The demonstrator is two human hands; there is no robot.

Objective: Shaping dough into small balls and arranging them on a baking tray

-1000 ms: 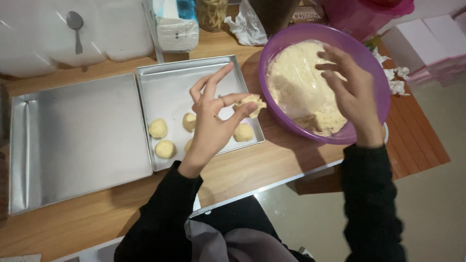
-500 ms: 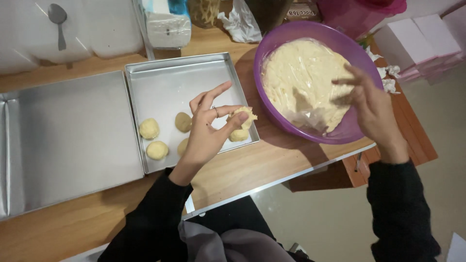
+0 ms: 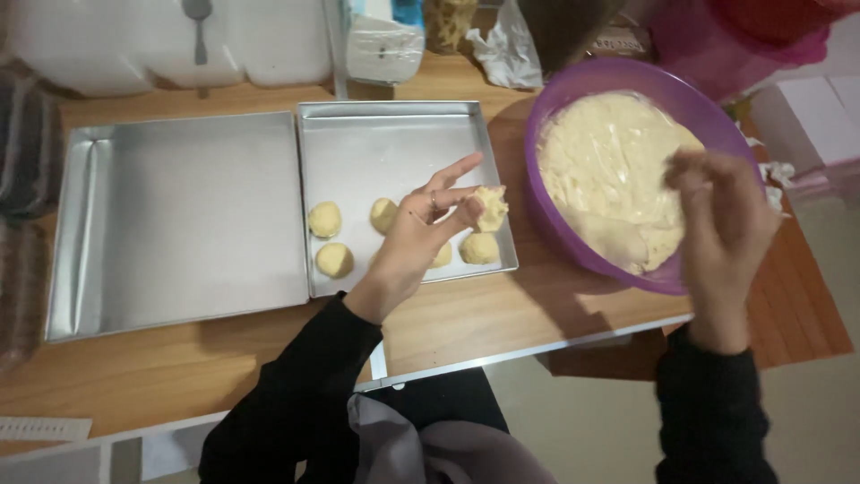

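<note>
My left hand hovers over the small metal tray and pinches a lump of pale dough between thumb and fingertips. Several dough balls lie along the tray's near edge, some partly hidden by that hand. My right hand is blurred over the near right rim of the purple bowl, which holds pale dough. I cannot tell whether its curled fingers hold any dough.
A larger metal tray lies to the left on the wooden table. White containers, a spoon, a bag and crumpled paper stand along the back. A pink tub is at the back right.
My right hand has drawn back from inside the bowl toward its near right rim. My left hand keeps the dough lump over the small tray.
</note>
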